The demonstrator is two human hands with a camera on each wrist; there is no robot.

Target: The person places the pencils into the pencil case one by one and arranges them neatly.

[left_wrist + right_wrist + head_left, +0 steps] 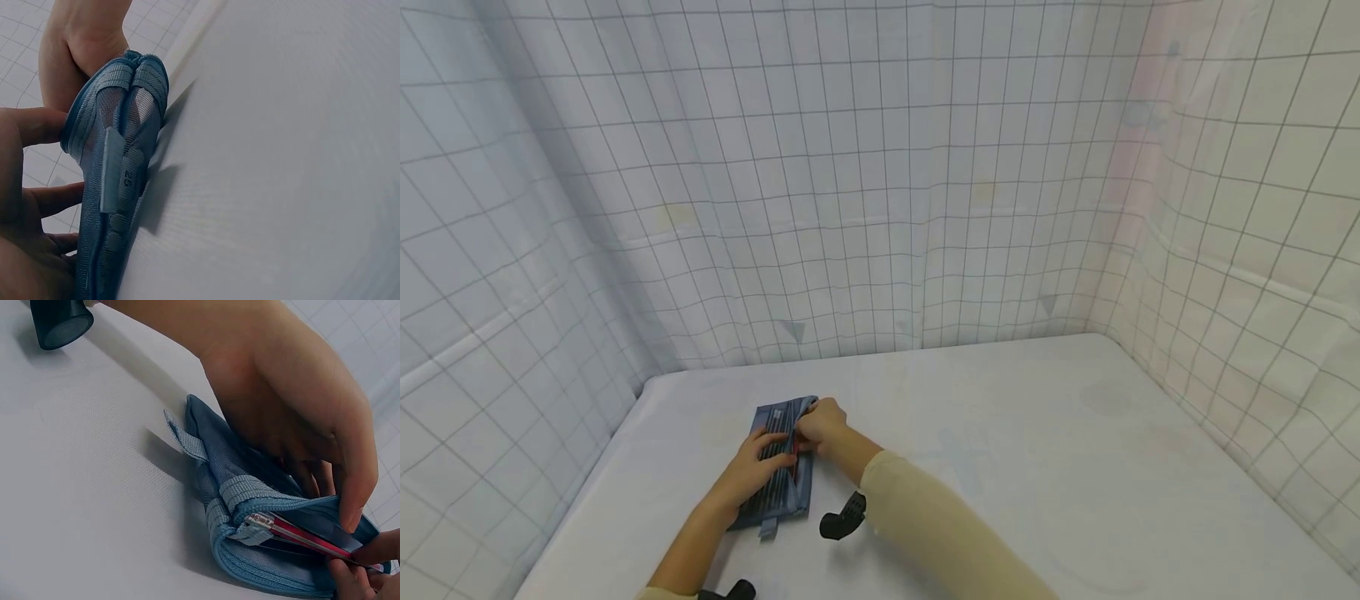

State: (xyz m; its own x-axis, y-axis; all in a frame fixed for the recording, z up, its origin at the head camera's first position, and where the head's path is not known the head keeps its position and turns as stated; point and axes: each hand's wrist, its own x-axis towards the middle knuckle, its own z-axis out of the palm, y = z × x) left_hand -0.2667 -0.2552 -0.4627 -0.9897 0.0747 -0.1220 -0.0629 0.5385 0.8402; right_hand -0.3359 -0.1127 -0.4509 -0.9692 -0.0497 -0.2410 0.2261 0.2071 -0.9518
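Note:
A blue mesh pencil case, its zip open, lies on the white table. My left hand spreads over its face and holds the edge of the opening. Seen from the right wrist, that hand's thumb curves over the zip edge while its other fingers rest on the outer side. Inside the opening is a slim red pencil with a silver end. The fingers of my right hand pinch it at the far end of the case. A fabric tab sticks out from the case's near end.
Black wrist cameras sit on both wrists, close above the white table. White grid-patterned curtains enclose the table at the back and both sides.

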